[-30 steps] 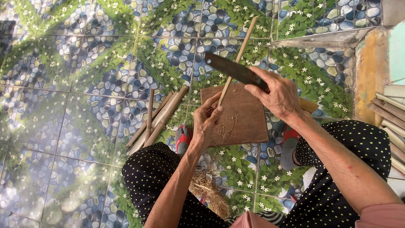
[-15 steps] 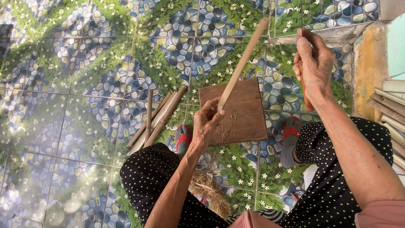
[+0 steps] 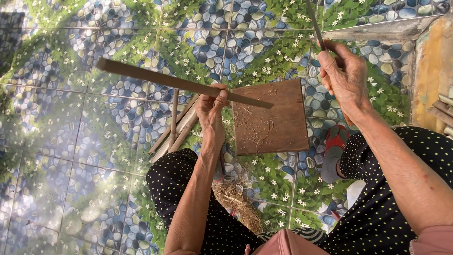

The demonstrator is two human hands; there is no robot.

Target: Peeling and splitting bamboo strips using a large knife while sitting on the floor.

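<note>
Sunlit floor tiles printed with blue pebbles, green leaves and white flowers. At far right, a worn yellow wall edge beside stacked wood.

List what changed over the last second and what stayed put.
The left hand swung its long stick from upright to nearly level, tip pointing left. The right hand lifted the knife off the stick, blade now upward. The wooden board and floor sticks stayed.
</note>
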